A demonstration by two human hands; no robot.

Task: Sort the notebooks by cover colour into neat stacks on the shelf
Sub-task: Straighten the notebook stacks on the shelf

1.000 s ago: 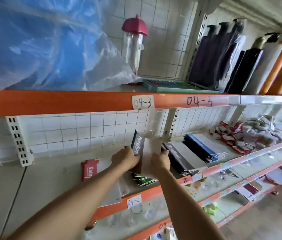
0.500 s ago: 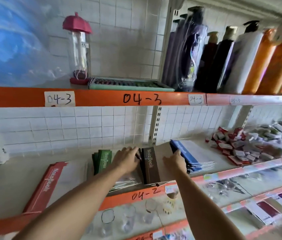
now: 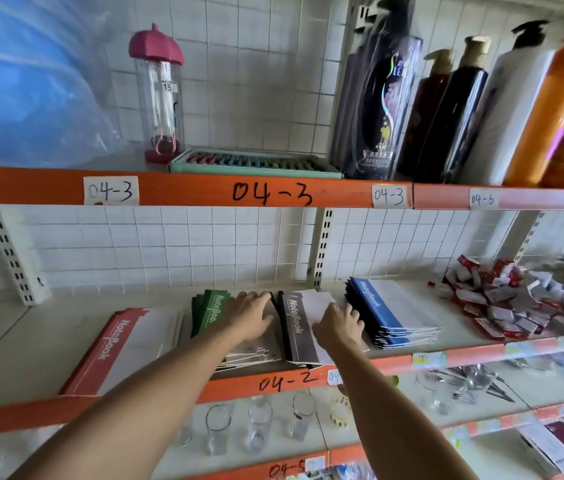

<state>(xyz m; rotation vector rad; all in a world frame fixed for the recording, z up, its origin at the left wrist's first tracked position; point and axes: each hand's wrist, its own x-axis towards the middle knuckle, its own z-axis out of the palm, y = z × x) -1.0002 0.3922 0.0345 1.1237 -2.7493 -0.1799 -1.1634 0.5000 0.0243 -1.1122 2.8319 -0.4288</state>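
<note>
1. Both bare forearms reach forward and upward, roughly parallel.
2. Left hand [image 3: 252, 318] lies palm down, fingers straight and slightly spread.
3. Right hand [image 3: 340, 325] lies palm down, fingers loosely bent.

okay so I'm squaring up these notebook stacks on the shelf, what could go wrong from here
The grey stack under your right hand reaches the shelf lip, so a push could tip it off. The green stack under your left hand looks fanned at its near end, and may splay further.
</note>
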